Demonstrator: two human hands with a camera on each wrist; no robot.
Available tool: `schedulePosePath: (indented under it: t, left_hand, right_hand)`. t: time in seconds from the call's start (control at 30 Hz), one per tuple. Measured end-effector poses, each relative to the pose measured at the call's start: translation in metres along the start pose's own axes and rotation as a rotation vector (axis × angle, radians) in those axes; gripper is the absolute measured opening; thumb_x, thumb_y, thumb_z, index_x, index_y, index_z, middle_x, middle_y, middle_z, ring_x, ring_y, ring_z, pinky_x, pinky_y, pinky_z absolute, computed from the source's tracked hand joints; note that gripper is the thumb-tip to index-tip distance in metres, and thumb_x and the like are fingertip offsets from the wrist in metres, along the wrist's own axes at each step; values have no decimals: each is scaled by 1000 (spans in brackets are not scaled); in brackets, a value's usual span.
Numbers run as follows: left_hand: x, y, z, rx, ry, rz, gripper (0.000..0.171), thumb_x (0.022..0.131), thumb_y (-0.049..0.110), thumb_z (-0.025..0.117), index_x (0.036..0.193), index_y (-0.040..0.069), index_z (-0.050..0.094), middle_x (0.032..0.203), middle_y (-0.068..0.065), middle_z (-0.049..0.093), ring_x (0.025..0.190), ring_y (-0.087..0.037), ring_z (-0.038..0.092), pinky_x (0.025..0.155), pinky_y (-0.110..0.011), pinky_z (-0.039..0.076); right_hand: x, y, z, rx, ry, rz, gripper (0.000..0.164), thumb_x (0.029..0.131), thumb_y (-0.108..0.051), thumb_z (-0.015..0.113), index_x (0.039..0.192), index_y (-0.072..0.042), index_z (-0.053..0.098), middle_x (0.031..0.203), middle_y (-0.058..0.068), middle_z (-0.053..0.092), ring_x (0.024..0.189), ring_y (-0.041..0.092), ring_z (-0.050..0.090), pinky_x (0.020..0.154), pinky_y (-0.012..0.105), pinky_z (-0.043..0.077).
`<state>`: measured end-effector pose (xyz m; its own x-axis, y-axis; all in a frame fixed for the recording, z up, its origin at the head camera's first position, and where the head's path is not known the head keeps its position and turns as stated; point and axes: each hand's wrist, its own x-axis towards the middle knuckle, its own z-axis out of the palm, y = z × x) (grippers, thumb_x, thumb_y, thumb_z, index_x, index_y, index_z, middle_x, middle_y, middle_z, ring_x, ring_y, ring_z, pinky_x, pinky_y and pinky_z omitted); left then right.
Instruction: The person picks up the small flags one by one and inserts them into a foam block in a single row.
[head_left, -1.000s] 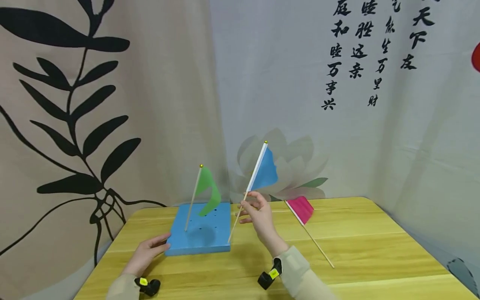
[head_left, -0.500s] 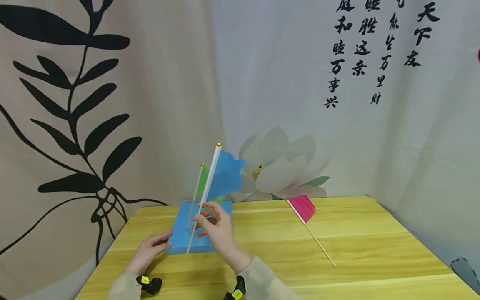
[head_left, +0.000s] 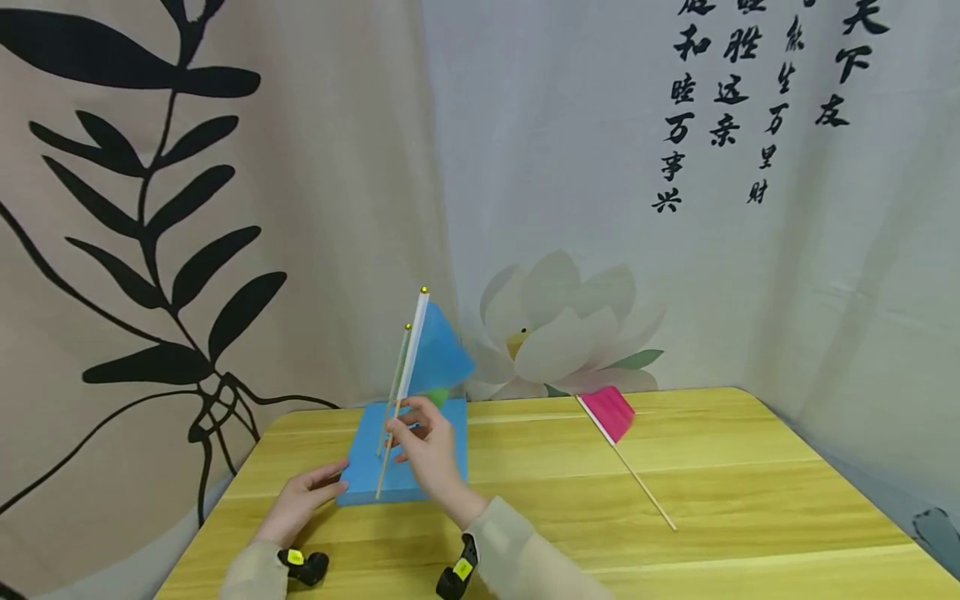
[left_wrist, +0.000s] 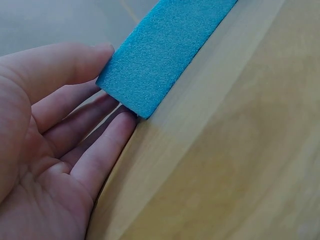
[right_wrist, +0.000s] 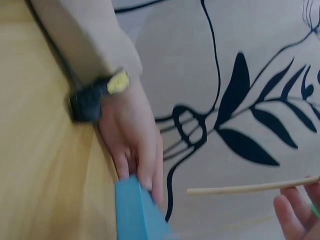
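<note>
A pale cloth backdrop (head_left: 352, 208) printed with black leaves fills the space behind a yellow wood-grain table (head_left: 757, 483). On the table, left of centre from where I watch, lies a flat blue board (head_left: 362, 473). My left hand (head_left: 302, 502) rests at its near left corner, the fingers loosely extended and touching the edge without wrapping it. My right hand (head_left: 431, 454) is over the board, and its fingers pinch the stick of a blue flag (head_left: 438, 346) just below the cloth. The stick's long axis runs steeply up and down, its top leaning a little to the right and its bare lower end pointing toward the board's near edge. The right wrist view shows that lower end (right_wrist: 215, 190) free, apart from the board. Just behind the held stick, a green flag (head_left: 437, 399) stands in the board, its cloth mostly hidden from me. A pink flag (head_left: 611, 414) lies on the table well to the right, its stick slanting toward me; the right hand is the nearer one to it.
</note>
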<state>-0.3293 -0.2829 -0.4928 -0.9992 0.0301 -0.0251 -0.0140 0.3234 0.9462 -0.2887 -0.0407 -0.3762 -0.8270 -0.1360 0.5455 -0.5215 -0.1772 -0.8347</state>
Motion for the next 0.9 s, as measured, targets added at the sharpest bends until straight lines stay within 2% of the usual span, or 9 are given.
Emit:
schedulePosePath:
  t: [0.13, 0.33, 0.47, 0.73, 0.9]
  left_hand:
    - [0, 0, -1, 2, -5, 5, 58, 93, 28, 67, 141, 0, 49, 146, -21, 43, 131, -38, 42, 105, -51, 39]
    - [0, 1, -2, -9, -11, 13, 59, 93, 26, 68, 141, -1, 49, 146, -21, 43, 131, -39, 42, 105, -51, 39]
    - [1, 0, -3, -8, -13, 26, 59, 93, 27, 68, 141, -1, 49, 145, -21, 43, 131, -39, 42, 104, -50, 40]
    - [0, -2, -3, -21, -11, 28, 57, 93, 24, 67, 141, -1, 49, 145, -20, 44, 132, -39, 41, 104, -50, 40]
    - [-2, -2, -1, -23, -2, 29, 55, 93, 22, 67, 140, -1, 50, 145, -20, 45, 132, -38, 41, 105, -50, 40]
  right_hand:
    - [12, 12, -9, -18, 57, 4, 17, 94, -2, 61, 111, -1, 61, 92, 30, 65, 75, 48, 63, 59, 61, 53]
    - [28, 22, -22, -54, 82, 1, 18, 94, -1, 62, 112, 3, 59, 90, 31, 63, 75, 52, 61, 59, 61, 53]
    - [36, 32, -28, -76, 81, 22, 22, 95, -3, 61, 116, 2, 59, 93, 30, 63, 79, 50, 61, 61, 60, 54]
    - [49, 75, -35, -110, 80, 79, 25, 96, -12, 63, 121, -8, 60, 96, 18, 67, 81, 39, 66, 57, 33, 58]
    - [53, 86, -34, -120, 92, 89, 26, 96, -14, 63, 121, -8, 60, 92, 10, 66, 78, 32, 67, 57, 33, 58]
